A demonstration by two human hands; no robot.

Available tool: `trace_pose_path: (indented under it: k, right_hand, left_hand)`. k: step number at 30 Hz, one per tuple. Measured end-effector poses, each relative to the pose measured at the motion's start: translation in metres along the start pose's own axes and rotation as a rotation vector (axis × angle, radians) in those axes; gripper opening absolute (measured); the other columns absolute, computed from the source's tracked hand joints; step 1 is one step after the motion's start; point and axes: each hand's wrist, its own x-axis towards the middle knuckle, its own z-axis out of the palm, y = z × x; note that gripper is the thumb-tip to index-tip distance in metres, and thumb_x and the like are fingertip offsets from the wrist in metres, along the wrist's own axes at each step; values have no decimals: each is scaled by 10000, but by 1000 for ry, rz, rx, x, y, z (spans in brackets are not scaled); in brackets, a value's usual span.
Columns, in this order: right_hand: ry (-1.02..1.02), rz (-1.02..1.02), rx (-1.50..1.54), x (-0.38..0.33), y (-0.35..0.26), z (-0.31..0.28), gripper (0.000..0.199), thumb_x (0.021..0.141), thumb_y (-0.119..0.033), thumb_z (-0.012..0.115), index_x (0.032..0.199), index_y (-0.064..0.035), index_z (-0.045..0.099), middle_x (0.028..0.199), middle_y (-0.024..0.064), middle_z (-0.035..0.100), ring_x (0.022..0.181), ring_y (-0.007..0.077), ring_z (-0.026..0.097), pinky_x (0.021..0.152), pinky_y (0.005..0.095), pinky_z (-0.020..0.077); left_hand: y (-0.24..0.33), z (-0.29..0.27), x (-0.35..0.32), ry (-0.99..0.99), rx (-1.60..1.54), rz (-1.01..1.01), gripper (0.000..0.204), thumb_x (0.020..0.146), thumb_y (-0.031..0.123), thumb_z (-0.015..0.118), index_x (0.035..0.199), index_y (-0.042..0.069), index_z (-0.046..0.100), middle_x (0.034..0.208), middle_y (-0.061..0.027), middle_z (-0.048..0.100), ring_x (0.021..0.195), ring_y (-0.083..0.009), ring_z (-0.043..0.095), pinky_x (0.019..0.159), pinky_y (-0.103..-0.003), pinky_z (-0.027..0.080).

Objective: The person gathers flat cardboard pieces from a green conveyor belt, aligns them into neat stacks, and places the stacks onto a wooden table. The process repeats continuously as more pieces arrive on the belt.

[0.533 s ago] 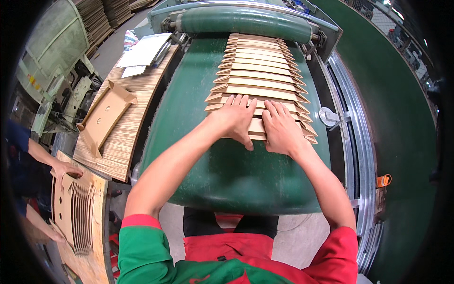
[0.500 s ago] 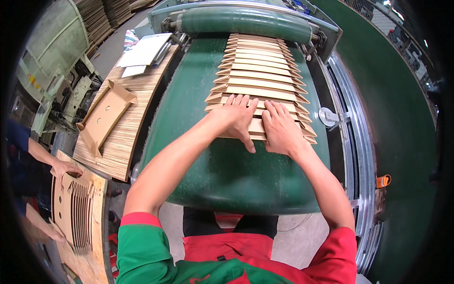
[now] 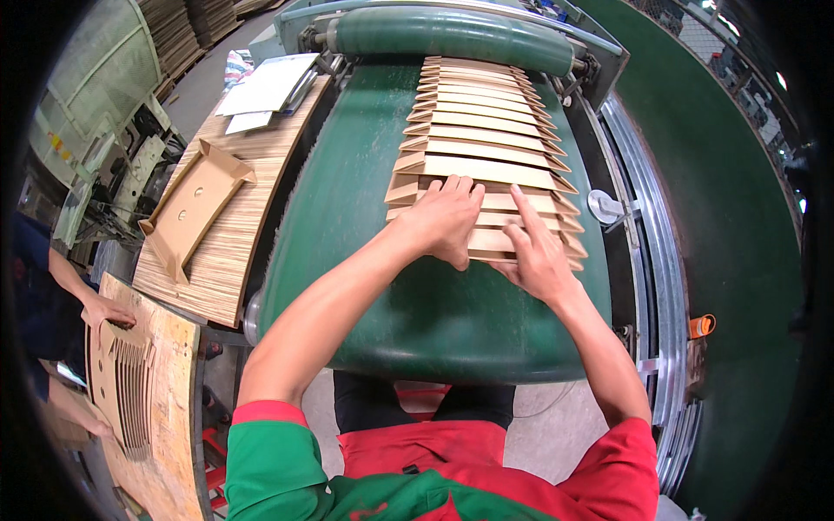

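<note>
A long row of folded brown cardboard trays (image 3: 491,135) lies overlapping on a green conveyor belt (image 3: 339,174), running away from me to a roller. At the near end, my left hand (image 3: 445,217) bends its fingers over the cardboard edges, thumb below, closed on a tray. Beside it, my right hand (image 3: 537,252) rests against the nearest trays, index finger stretched forward and the others spread and partly bent. Both palms hide parts of the nearest trays.
A green roller (image 3: 452,39) spans the belt's far end. On the left, a wooden table (image 3: 221,269) holds a single cardboard tray (image 3: 195,208) and white sheets (image 3: 268,85). A co-worker's hands (image 3: 106,311) handle stacked cardboard (image 3: 130,395). Metal rails (image 3: 660,260) run along the right.
The fingers of my left hand have curled in over the cardboard. My right hand has shifted slightly right and nearer, its fingers separating. The near trays sit a little farther right in view.
</note>
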Motion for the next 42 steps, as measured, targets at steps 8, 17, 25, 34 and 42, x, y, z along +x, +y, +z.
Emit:
trace_pose_path:
  k: [8, 17, 25, 34, 42]
  right_hand:
    - [-565, 153, -81, 33, -11, -36, 1293, 553, -523, 966, 1532, 64, 360, 1443, 284, 518, 1414, 407, 456, 1218, 514, 322]
    - [-407, 151, -203, 29, -29, -38, 657, 557, -134, 832, 1143, 31, 585, 1087, 175, 600, 1105, 359, 585, 973, 441, 490]
    - [-380, 117, -256, 29, -27, -16, 736, 582, -173, 845, 1223, 48, 558, 1120, 202, 621, 1102, 369, 598, 972, 445, 508]
    - [-167, 169, 132, 37, -26, -59, 677, 790, -205, 793, 1370, 47, 548, 1382, 241, 602, 1270, 418, 575, 1102, 493, 454]
    - [-434, 154, -186, 71, 15, 14, 809, 677, -234, 774, 1372, 57, 480, 1333, 235, 594, 1300, 402, 556, 1105, 492, 472]
  left_hand:
    - [19, 6, -24, 54, 64, 20, 912, 518, 212, 889, 1288, -99, 510, 1228, -232, 549, 1197, -384, 541, 992, -453, 487]
    - [40, 26, -40, 337, 306, -12, 374, 670, 12, 727, 1012, -5, 575, 955, -145, 619, 951, -297, 630, 807, -405, 506]
    - [24, 30, -34, 236, 167, -54, 595, 612, 80, 813, 1145, -16, 565, 1056, -172, 637, 1012, -338, 645, 877, -444, 518]
    - [35, 50, -49, 259, 309, -37, 655, 538, 106, 882, 1112, 7, 582, 1007, -129, 631, 949, -285, 640, 796, -403, 494]
    - [55, 47, -74, 230, 280, -42, 617, 585, 104, 850, 1126, -14, 579, 999, -127, 614, 943, -275, 623, 816, -388, 475]
